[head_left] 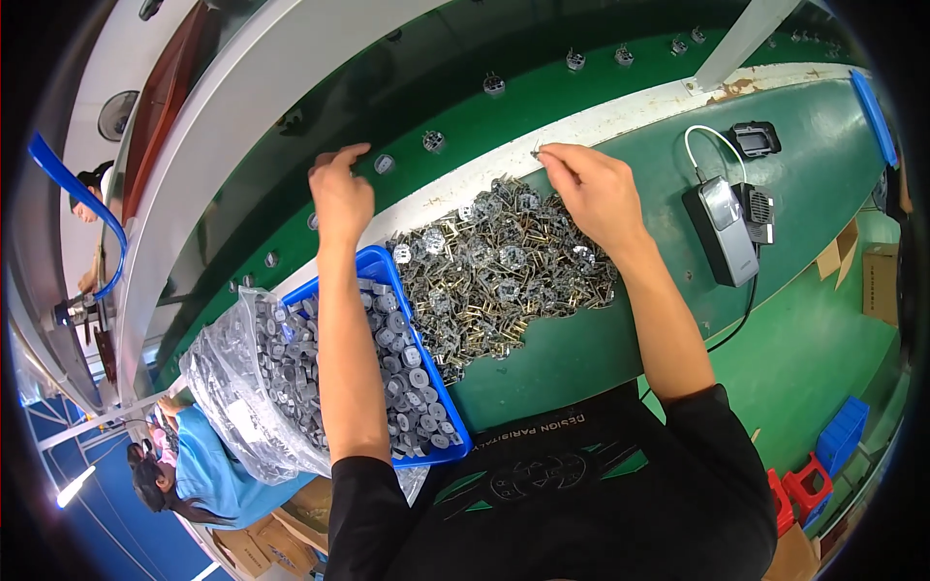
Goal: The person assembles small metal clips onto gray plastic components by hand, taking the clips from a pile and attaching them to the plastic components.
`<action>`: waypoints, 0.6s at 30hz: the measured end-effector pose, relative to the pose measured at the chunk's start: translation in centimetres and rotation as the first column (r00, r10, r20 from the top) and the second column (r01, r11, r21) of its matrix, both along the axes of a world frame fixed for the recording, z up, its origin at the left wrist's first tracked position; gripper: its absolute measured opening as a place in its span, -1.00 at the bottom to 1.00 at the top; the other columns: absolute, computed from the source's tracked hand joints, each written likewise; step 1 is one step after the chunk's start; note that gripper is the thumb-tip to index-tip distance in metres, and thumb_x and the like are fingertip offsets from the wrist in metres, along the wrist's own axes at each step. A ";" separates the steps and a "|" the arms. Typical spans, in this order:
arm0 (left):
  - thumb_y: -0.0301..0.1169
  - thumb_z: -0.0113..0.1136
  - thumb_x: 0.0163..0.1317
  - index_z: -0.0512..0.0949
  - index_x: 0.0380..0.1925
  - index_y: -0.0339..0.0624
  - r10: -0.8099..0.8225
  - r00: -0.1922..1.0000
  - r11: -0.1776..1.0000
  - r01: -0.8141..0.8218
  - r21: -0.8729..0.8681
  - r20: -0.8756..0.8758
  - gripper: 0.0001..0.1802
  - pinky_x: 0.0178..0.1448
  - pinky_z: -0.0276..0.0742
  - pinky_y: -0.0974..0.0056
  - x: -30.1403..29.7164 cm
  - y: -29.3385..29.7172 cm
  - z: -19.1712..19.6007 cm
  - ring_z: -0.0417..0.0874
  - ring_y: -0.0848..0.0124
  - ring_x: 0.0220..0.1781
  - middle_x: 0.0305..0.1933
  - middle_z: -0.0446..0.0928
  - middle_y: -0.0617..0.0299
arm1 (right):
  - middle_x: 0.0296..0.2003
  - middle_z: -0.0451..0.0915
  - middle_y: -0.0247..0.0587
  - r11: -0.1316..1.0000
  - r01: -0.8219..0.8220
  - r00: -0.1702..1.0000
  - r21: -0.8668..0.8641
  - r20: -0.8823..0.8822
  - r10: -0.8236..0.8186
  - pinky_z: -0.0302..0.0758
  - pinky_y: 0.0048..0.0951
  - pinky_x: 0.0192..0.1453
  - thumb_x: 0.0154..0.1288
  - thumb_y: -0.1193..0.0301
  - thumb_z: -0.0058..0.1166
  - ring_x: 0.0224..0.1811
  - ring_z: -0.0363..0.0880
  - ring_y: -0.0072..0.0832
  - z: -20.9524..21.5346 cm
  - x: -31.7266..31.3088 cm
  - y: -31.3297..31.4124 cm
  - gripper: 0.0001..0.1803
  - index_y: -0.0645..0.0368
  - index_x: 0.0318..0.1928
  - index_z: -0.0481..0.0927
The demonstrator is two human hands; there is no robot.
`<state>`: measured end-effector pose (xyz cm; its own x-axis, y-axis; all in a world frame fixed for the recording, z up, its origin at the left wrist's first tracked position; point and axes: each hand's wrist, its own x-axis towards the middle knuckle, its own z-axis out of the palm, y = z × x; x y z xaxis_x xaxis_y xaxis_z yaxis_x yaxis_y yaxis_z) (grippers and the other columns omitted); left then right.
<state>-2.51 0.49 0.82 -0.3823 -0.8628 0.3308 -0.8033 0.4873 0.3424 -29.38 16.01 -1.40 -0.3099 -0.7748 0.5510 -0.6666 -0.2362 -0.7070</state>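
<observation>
My left hand (341,194) is over the green conveyor belt (412,179), its index finger stretched out and the other fingers partly bent. Nothing shows in it. Just right of it a round grey part (385,164) sits on the belt. My right hand (593,194) pinches a small dark piece with a thin metal pin (536,152) above the belt's white edge. Beneath and left of that hand spreads a heap of metal-pinned parts (504,257). My left forearm passes over a blue tray (449,407) of grey plastic housings (412,358), hiding some.
Several round parts (494,84) stand spaced along the belt. A clear plastic bag (232,378) lies against the tray's left side. On the green table are a grey-black device (722,232) with a cable and a black frame (756,138). A person in blue (223,465) sits at left.
</observation>
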 end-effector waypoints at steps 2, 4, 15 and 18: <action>-0.55 0.15 0.02 0.65 -0.09 -0.24 -0.021 0.994 0.997 0.029 -0.072 0.104 -0.63 0.23 0.32 0.04 -0.6 -0.3 -1.0 0.57 -0.01 -0.03 -0.16 0.61 -0.14 | -0.38 0.69 -0.15 0.997 -0.045 0.985 0.057 0.168 0.035 0.59 -0.44 -0.33 0.27 0.48 0.21 -0.42 0.69 -0.35 0.7 0.2 0.3 -0.88 0.24 -0.21 0.68; -0.51 0.19 0.04 0.65 -0.10 -0.24 -0.040 0.990 0.999 0.042 -0.009 0.137 -0.65 0.24 0.32 0.04 -1.5 -0.1 -1.3 0.57 0.00 -0.03 -0.17 0.61 -0.14 | -0.36 0.69 -0.14 0.991 -0.080 0.944 0.107 0.329 0.041 0.59 -0.48 -0.31 0.28 0.50 0.20 -0.39 0.71 -0.42 0.9 0.0 0.5 -0.87 0.27 -0.19 0.67; -0.46 0.32 0.02 0.64 -0.11 -0.22 0.102 0.976 0.983 -0.069 0.171 -0.193 -0.64 -0.06 0.56 0.19 -3.8 7.0 2.8 0.63 0.25 -0.20 -0.18 0.58 0.05 | -0.23 0.53 -0.28 0.956 -0.249 0.426 -0.153 0.869 0.250 0.54 -0.58 -0.27 0.28 0.66 0.13 -0.33 0.63 -0.59 2.1 0.0 1.4 -0.67 0.32 0.07 0.58; -0.54 0.30 0.08 0.63 -0.09 -0.21 0.114 0.894 0.920 0.070 0.385 -0.434 -0.67 -0.24 0.59 0.36 -4.4 11.2 4.4 0.63 0.46 -0.36 -0.22 0.61 0.13 | -0.25 0.46 -0.33 0.936 -0.339 0.502 -0.096 0.823 0.266 0.51 -0.61 -0.32 0.28 0.67 0.12 -0.37 0.60 -0.61 2.5 0.5 1.9 -0.72 0.31 0.01 0.60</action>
<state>-6.90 11.66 5.24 -0.2557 -0.9612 0.1031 -0.5318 0.2289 0.8153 -28.92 17.87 1.05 -0.3311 -0.9349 0.1276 0.3079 -0.2349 -0.9220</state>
